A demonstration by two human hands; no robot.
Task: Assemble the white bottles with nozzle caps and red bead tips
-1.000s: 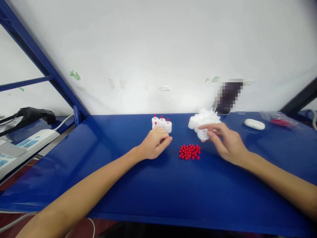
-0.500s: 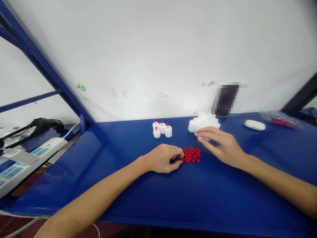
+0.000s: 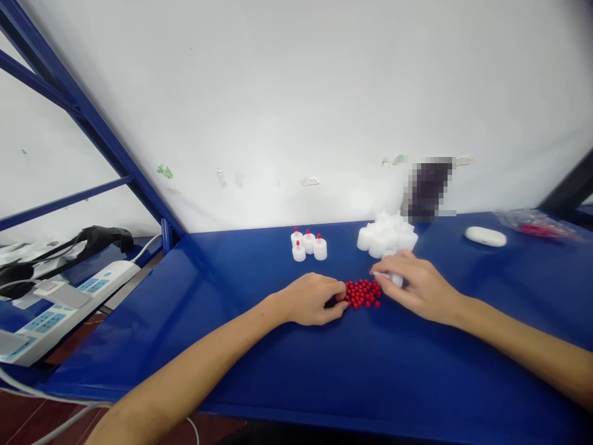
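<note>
At the left edge of a pile of small red caps (image 3: 361, 293) is my left hand (image 3: 317, 300). Its thumb and forefinger are bent toward the caps, with a small gap between the tips. My right hand (image 3: 412, 284) grips a small white nozzle bottle (image 3: 393, 278), tilted on its side with the pointed tip toward the left. Behind that hand stands a cluster of white nozzle bottles (image 3: 386, 233). Further left, several white bottles with red caps on their tips (image 3: 319, 248) stand upright in a group.
The blue table (image 3: 287, 364) meets a white wall behind. On the right lie a white rounded case (image 3: 485, 236) and a clear plastic bag with red pieces (image 3: 540, 230). To the left are a white power strip (image 3: 69, 309), cables and a blue metal frame (image 3: 92, 133).
My right hand has taken a white nozzle bottle from the cluster and brought it nearer, tipped sideways. The left hand stays at the red caps. The view has shifted slightly.
</note>
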